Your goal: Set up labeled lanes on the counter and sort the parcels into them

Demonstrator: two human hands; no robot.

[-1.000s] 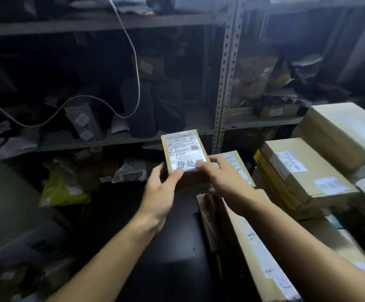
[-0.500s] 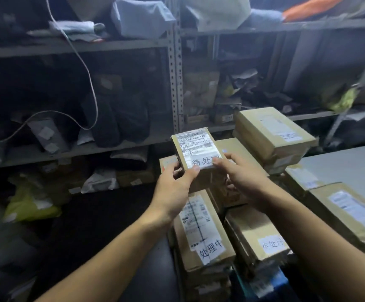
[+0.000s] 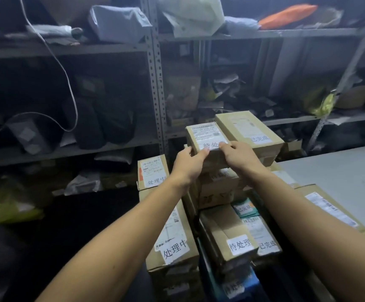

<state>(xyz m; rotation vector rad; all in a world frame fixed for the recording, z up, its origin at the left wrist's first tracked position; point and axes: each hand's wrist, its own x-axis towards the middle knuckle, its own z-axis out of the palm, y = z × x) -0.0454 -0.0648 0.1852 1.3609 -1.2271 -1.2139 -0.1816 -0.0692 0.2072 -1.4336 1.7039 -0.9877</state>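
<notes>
With the left hand [image 3: 190,164] and right hand [image 3: 239,156] each pinching a near corner of the small box [image 3: 207,138] — held above the middle stack, beside the taller box [image 3: 249,131] — lower it level, square to the stack beneath, label uppermost.
</notes>
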